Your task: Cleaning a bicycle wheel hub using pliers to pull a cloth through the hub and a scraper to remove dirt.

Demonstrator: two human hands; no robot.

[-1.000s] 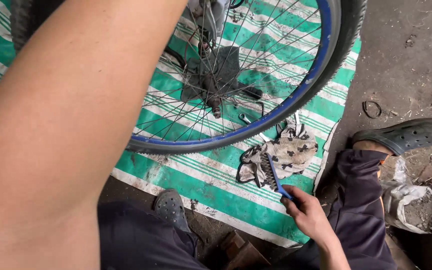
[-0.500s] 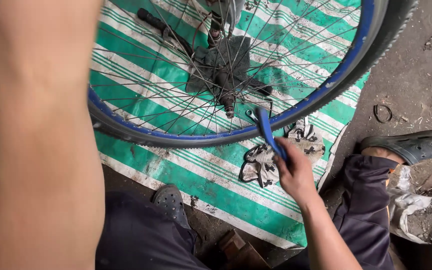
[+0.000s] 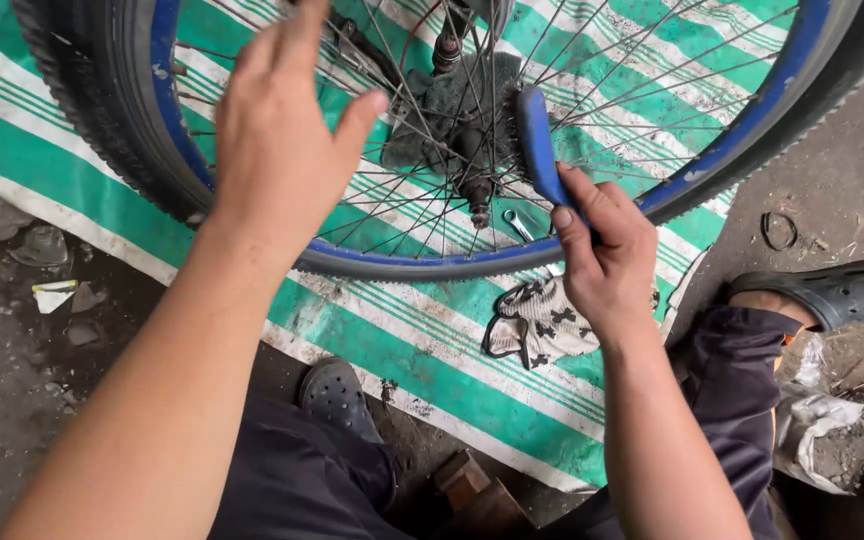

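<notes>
The right hand [image 3: 607, 255] grips a blue brush [image 3: 537, 145], its bristles pushed through the spokes at the hub [image 3: 472, 150] of the blue-rimmed bicycle wheel [image 3: 432, 262]. The left hand [image 3: 282, 140] hovers open over the wheel's left side. A patterned rag [image 3: 537, 325] lies mid-mat on the green-and-white striped mat [image 3: 432, 350], just below the rim.

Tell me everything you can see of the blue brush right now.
The blue brush has a slim plastic-looking handle and dark bristles along its left edge. The right hand grips its lower end, holding it nearly upright. Its head pokes between the spokes of the bicycle wheel, bristles turned towards the grimy hub; contact is unclear.
</notes>
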